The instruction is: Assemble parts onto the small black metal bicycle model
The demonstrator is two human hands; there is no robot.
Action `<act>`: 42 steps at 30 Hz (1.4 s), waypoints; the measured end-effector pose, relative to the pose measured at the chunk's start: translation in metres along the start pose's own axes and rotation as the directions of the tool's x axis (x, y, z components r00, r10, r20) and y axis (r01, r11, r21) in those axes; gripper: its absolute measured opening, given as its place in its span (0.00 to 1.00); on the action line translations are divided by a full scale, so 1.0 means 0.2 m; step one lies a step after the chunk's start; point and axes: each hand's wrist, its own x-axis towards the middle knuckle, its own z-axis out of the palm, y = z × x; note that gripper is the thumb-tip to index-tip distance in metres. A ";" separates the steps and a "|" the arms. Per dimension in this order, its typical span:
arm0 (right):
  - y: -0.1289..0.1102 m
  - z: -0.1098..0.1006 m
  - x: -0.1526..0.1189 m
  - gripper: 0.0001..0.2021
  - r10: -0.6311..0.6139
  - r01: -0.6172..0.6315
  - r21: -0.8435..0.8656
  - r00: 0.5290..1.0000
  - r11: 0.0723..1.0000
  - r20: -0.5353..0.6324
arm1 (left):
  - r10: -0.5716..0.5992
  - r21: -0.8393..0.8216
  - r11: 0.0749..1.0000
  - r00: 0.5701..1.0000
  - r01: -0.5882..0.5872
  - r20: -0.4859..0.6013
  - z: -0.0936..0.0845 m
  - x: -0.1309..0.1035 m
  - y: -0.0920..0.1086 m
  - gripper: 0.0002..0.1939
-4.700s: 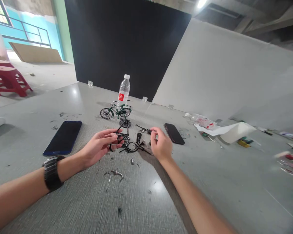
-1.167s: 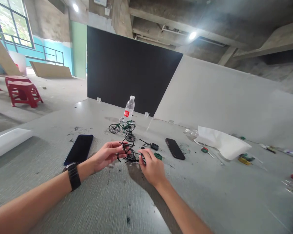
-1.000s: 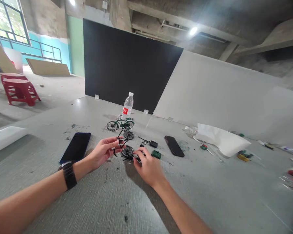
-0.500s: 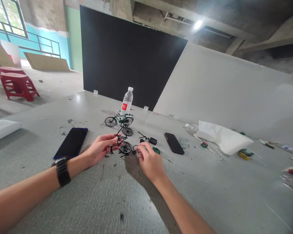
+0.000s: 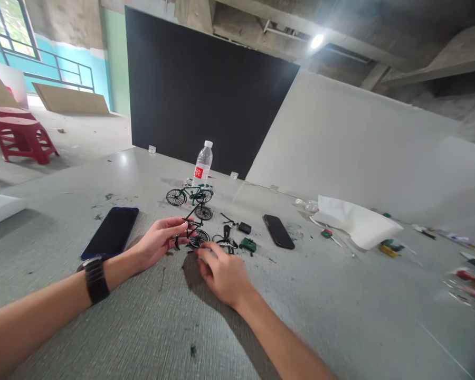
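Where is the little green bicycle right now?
In the head camera's view, the green bicycle stands on the table, left of the picture's centre, just in front of the clear bottle and beyond the left hand.

On the red label (image 5: 198, 172) of the clear, white-capped bottle (image 5: 205, 159) standing before the black panel (image 5: 206, 89), a single Chinese character can be made out in white, read most likely as 纯, its finer strokes being blurred.
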 end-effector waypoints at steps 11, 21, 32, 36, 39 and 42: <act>0.27 -0.07 0.00 0.16 0.445 -0.433 -0.301 0.895 0.850 -0.032 | -0.036 0.009 0.999 0.999 0.036 0.001 0.00 -0.01 0.02 0.13; 0.24 -0.14 0.01 0.13 0.409 -0.395 -0.223 0.912 0.891 0.018 | -0.030 0.015 0.999 1.000 0.030 0.003 0.01 -0.01 0.02 0.14; 0.24 -0.09 -0.01 0.18 0.411 -0.396 -0.203 0.911 0.896 0.037 | -0.036 0.030 0.999 0.999 0.036 0.001 0.01 -0.01 0.02 0.13; 0.27 -0.05 0.02 0.18 0.459 -0.448 -0.211 0.889 0.869 0.000 | -0.045 0.037 0.998 0.999 0.045 0.001 0.01 -0.02 0.02 0.13; 0.29 -0.02 0.02 0.20 0.452 -0.437 -0.213 0.892 0.874 0.027 | -0.057 0.042 0.997 0.998 0.057 0.002 0.01 -0.02 0.02 0.14; 0.28 -0.01 0.01 0.21 0.438 -0.416 -0.216 0.897 0.883 0.065 | -0.065 0.047 0.997 0.998 0.064 0.003 0.01 -0.02 0.03 0.14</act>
